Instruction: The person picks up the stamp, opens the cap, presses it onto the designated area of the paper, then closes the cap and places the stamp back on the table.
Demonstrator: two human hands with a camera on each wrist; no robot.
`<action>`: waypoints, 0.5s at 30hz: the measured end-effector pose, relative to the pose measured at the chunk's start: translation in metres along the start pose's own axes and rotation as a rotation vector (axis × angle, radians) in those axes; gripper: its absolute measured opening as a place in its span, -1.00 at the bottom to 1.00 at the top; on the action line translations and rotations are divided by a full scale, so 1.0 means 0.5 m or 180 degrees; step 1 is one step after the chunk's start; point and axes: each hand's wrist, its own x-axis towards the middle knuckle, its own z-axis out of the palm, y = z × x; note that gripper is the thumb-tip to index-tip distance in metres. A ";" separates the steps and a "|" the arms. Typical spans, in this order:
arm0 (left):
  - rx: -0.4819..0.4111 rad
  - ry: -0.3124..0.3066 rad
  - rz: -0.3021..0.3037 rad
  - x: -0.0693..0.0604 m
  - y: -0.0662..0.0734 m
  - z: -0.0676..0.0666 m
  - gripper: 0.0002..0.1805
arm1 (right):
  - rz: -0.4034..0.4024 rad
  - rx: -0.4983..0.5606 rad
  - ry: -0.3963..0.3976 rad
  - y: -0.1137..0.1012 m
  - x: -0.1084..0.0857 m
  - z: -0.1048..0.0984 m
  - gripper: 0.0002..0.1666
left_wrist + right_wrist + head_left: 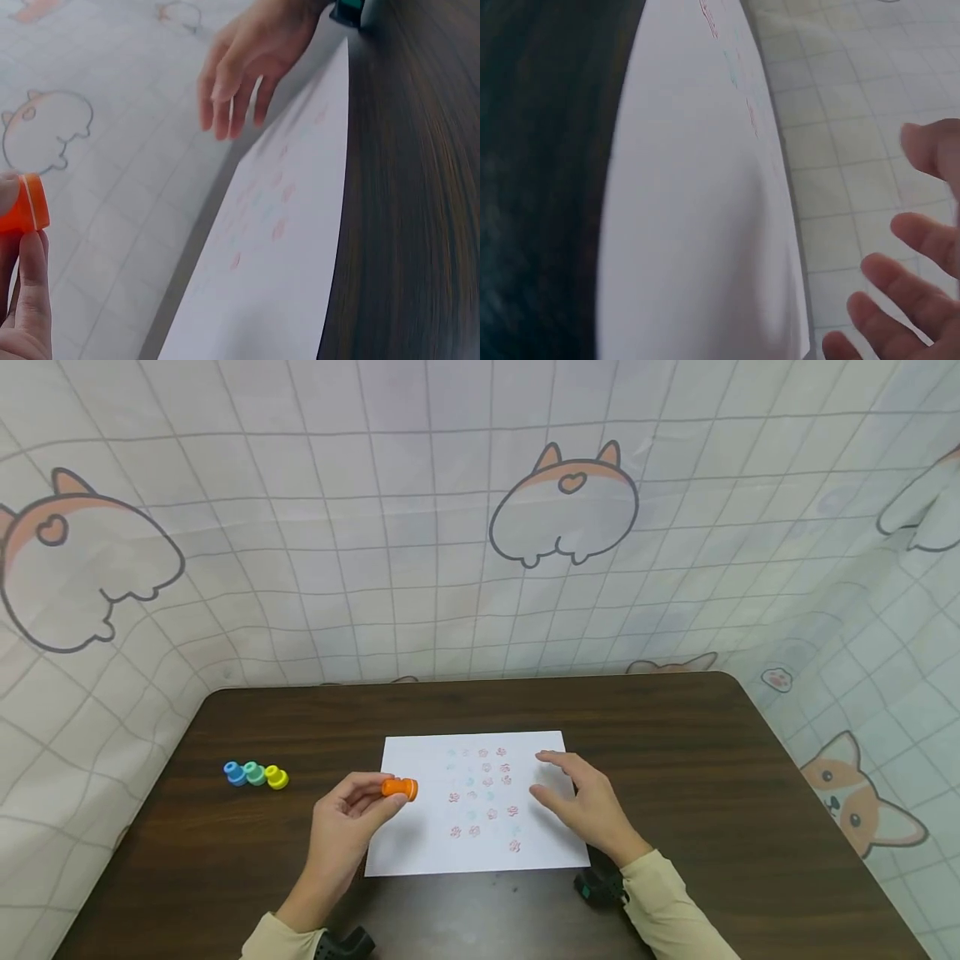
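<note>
In the head view, a dark wood-grain table (675, 752) stands against a white, grid-patterned fabric backdrop (435, 568) printed with cartoon corgis (566, 518). White paper (420, 852) on the table bears rows of small red and pale blue paw-like prints (513, 846). The left hand (341, 831) pinches an orange stamp (397, 788), held sideways over the paper's left part; the right hand (592, 806) hovers over the right part, thumb and forefinger apart. Blue (235, 772), green (255, 773) and yellow stamps (277, 777) touch in a row at left.

The left wrist view shows the orange stamp between thumb and fingers, white band near its end.

The right wrist view shows the right hand's fingers spread beside the paper.
</note>
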 end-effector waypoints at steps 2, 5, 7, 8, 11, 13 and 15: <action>0.0070 0.0054 -0.0019 -0.001 -0.001 -0.016 -0.58 | -0.0013 -0.0177 -0.0126 0.001 0.000 0.000 -0.30; 0.0175 0.0134 -0.0046 -0.002 -0.002 -0.042 -0.57 | -0.0068 -0.0431 -0.0307 0.002 0.001 -0.002 -0.16; 0.0222 0.0179 -0.0058 -0.002 -0.004 -0.059 -0.57 | -0.0103 -0.0522 -0.0384 0.002 0.003 -0.005 -0.07; 0.0256 0.0198 -0.0059 -0.003 -0.005 -0.068 -0.57 | -0.0115 -0.0545 -0.0414 0.002 0.003 -0.007 -0.04; 0.0343 0.0244 -0.0060 -0.005 -0.007 -0.097 -0.55 | -0.0178 -0.0695 -0.0526 0.005 0.004 -0.010 0.05; 0.0412 0.0288 -0.0044 -0.007 -0.010 -0.118 -0.55 | -0.0237 -0.0867 -0.0669 0.007 0.005 -0.009 0.10; 0.0501 0.0344 -0.0015 -0.010 -0.013 -0.140 -0.54 | -0.0309 -0.1092 -0.0842 0.008 0.005 -0.007 0.14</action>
